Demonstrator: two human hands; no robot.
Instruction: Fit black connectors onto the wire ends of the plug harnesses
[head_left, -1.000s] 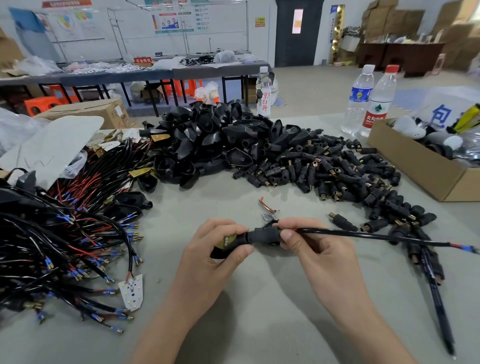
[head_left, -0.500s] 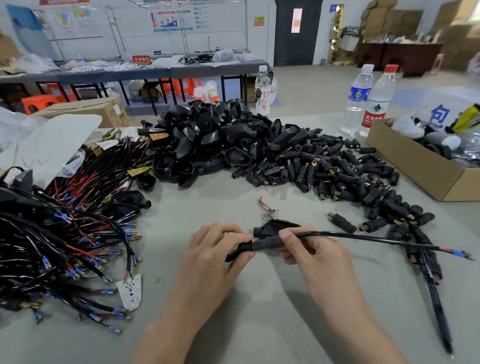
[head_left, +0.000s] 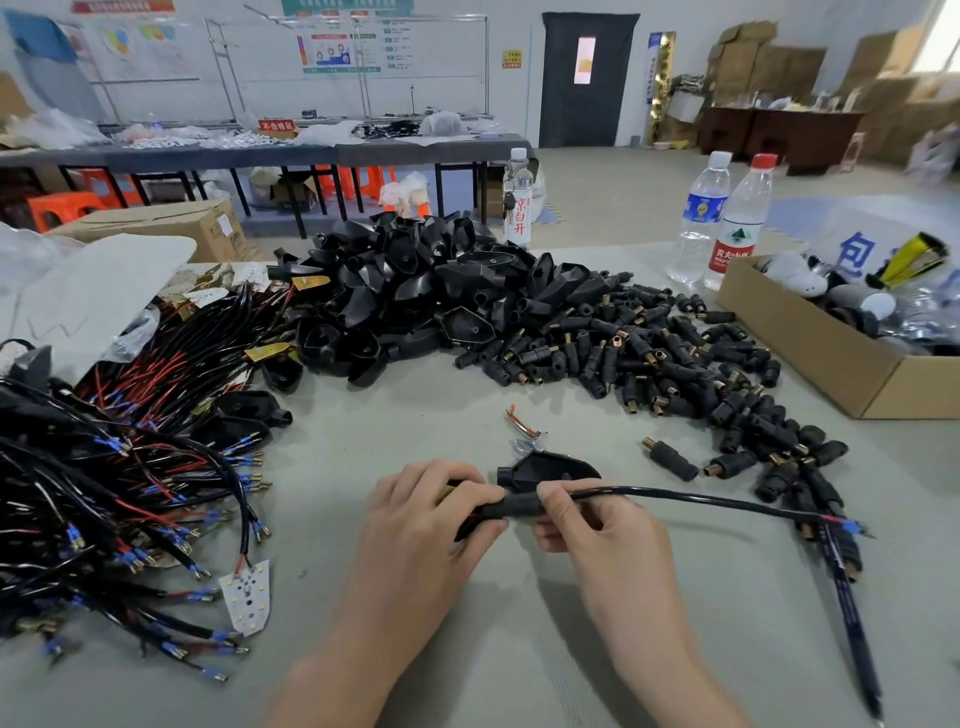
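Centrally, a black connector (head_left: 511, 506) is gripped in the curled fingers of the left hand (head_left: 426, 530) above the grey table (head_left: 493, 660). Its harness cable (head_left: 701, 500) is pinched just beside it by the right hand (head_left: 602, 535), with loose connectors (head_left: 649, 358) heaped beyond.

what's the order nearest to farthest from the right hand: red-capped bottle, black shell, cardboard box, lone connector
1. black shell, just behind the right hand
2. lone connector, behind and right
3. cardboard box, far right
4. red-capped bottle, beyond the box
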